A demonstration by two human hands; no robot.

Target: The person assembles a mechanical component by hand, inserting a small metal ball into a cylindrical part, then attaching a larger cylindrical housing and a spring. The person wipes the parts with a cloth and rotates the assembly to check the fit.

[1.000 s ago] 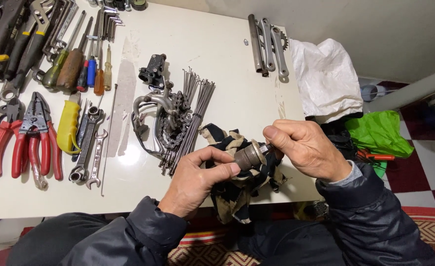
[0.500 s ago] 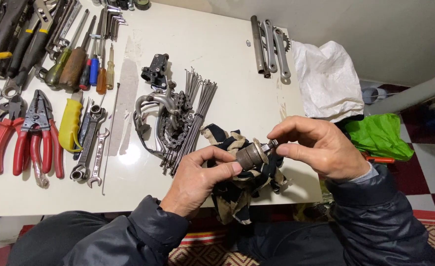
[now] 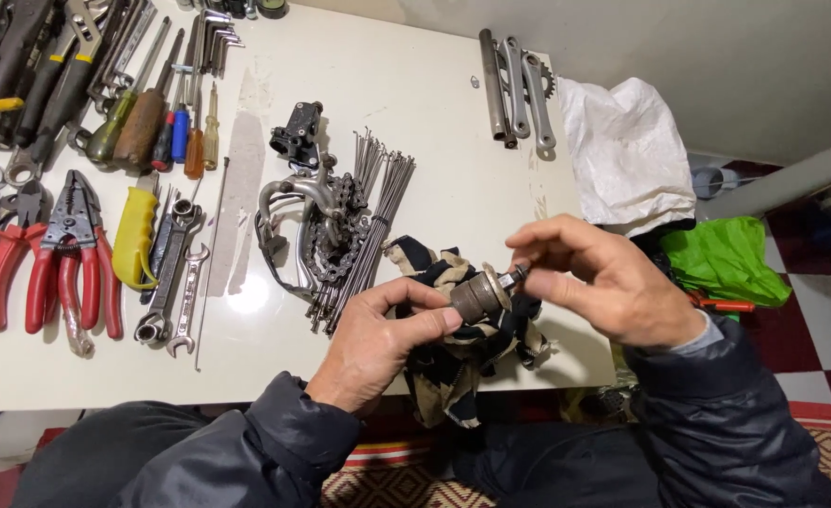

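1. My left hand is sitting lower centre of the frame, fingers curled shut around a small metal hub, thumb pressing on its near side.
2. My right hand is coming in from the right, thumb and forefinger pinching closed on the thin axle end sticking out of the hub. The other fingers are loosely curled, holding nothing.
3. The hub is hanging in the air just above a dark and tan rag, which is lying over the near edge of the white table.
4. Just left of the rag: a bundle of spokes, a chain and curved metal parts, all lying together in the middle of the frame.
5. Far left: red-handled pliers, a yellow-handled tool, and wrenches lying side by side.
6. Upper left: screwdrivers in a row.
7. Upper right of the table: long metal crank arms, with a white bag just beside them at the table's edge.
8. A green bag is sitting off the table, right of my right hand.
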